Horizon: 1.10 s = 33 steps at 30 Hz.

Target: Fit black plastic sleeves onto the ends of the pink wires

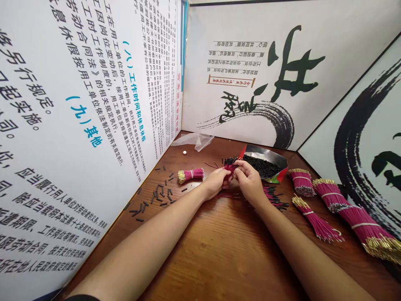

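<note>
My left hand [216, 182] is closed round a bunch of thin magenta wires [229, 166] whose upper ends carry black sleeves. Close against it, my right hand [250, 180] has its thumb and fingers pinched together at the bunch's right side; what lies between those fingertips is too small to make out. Just behind the hands stands an open red-edged bag [283, 172] filled with small black tubes [263, 166]. Partly covered by my right wrist, more magenta wires with black ends [275, 198] lie on the table.
Loose black tubes [160, 192] are scattered on the wooden table [200, 246] at left. A tied wire bundle [191, 174] lies near them. Several gold-tipped bundles [333, 194] lie at right. Clear plastic [200, 141] rests at the back, where printed panels [238, 25] stand.
</note>
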{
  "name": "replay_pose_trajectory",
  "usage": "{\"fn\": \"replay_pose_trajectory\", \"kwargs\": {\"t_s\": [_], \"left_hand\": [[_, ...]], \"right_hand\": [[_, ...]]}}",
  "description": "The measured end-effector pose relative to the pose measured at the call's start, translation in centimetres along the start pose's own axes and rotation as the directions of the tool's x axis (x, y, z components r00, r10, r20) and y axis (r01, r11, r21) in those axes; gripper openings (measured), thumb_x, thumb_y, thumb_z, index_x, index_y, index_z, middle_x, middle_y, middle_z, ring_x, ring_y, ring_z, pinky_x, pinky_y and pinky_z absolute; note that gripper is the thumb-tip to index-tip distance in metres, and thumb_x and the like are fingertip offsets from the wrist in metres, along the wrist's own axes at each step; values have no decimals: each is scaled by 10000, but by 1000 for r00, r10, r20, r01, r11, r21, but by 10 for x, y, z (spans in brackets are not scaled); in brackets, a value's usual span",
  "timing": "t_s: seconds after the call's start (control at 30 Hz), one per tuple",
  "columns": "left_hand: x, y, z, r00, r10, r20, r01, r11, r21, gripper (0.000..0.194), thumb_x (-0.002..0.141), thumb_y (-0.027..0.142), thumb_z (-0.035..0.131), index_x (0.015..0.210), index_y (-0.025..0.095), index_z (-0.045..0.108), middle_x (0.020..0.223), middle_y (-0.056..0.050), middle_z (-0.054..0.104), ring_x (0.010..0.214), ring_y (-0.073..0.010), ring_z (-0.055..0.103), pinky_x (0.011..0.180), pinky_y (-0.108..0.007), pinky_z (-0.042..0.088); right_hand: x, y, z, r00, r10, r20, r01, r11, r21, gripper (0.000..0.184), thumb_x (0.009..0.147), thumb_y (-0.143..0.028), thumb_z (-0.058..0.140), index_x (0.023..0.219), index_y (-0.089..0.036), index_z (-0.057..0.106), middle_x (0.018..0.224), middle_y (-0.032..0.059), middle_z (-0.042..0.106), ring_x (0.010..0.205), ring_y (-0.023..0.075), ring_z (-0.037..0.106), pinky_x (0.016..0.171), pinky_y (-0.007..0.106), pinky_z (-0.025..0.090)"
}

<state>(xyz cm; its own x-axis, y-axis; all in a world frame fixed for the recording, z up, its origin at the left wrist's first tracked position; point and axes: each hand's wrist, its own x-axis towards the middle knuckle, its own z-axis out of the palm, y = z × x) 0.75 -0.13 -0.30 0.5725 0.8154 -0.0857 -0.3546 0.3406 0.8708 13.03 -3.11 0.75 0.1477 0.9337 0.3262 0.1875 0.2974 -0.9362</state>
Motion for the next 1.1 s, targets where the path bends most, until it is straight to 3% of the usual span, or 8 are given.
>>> {"fn": "replay_pose_trajectory", "kwargs": {"t_s": [0.5,0.87,1.1], "left_hand": [[-4,3,2,1000,-28,-14,28,1000,-7,78,793,228,486,756,160,475,639,23,447,491,-58,333,465,-184,227],[-5,5,-2,999,-39,-12,37,990,-139,122,767,214,570,748,161,462,608,43,401,481,-53,339,463,-180,229],[-5,6,-6,997,-37,72,50,981,-185,248,778,263,656,767,166,428,649,43,417,498,-45,353,466,-163,229]], "right_hand": [[0,-1,1,999,-14,39,10,996,92,72,762,-265,559,786,-217,512,584,-56,514,495,105,496,487,240,377],[-1,3,0,997,-73,11,72,997,30,52,784,-260,536,794,-212,555,607,-37,520,542,115,463,528,262,352],[0,9,-2,997,-19,-80,20,1000,12,125,805,-275,517,905,-212,560,637,-37,504,577,127,454,548,270,341]]}}
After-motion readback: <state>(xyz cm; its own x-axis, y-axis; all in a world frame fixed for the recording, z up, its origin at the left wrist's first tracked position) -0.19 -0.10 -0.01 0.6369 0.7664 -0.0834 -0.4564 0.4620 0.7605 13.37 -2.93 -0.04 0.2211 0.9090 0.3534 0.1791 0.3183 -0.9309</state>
